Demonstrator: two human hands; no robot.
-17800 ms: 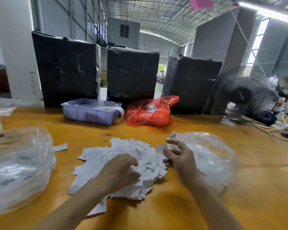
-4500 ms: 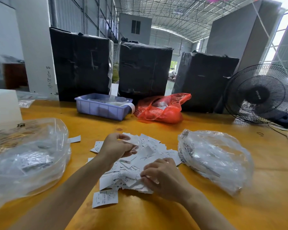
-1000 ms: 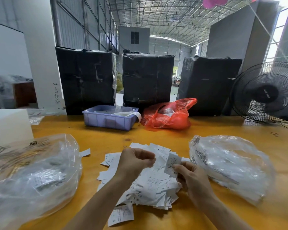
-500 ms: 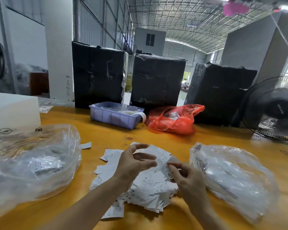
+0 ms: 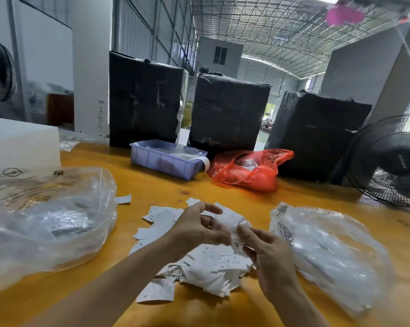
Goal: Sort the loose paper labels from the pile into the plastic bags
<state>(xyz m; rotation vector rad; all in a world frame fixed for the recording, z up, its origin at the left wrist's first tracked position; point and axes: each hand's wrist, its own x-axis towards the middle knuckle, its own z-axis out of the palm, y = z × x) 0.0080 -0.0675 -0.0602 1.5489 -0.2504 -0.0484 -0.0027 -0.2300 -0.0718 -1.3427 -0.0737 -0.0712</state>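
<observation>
Both hands meet above a pile of paper labels (image 5: pixel 206 263) lying on the yellow wooden counter (image 5: pixel 223 192). The right hand (image 5: pixel 267 253) pinches a small crumpled label (image 5: pixel 237 234) between thumb and fingertips, its grip closed on the paper, which shows a printed letter or two. The left hand (image 5: pixel 197 228) is raised just beside it with the fingers curled toward that same label; blur makes it impossible to tell whether its grip actually holds the paper or only touches it. The pile spreads out beneath and between the two forearms, and one label (image 5: pixel 155 292) lies a little apart at its near edge, while another single slip (image 5: pixel 123 199) lies on the counter by the left bag. A large clear plastic bag (image 5: pixel 50 227) sits to the left of the pile with labels visible inside it, and a second clear plastic bag (image 5: pixel 329 253) sits to the right, also holding paper slips. Farther back on the counter stand a blue plastic bin (image 5: pixel 166 162), a red plastic bag (image 5: pixel 249 173), three black wrapped bundles (image 5: pixel 227 112) in a row, and a black fan (image 5: pixel 393 161) at the right edge. A white box (image 5: pixel 19 145) stands at the far left.
</observation>
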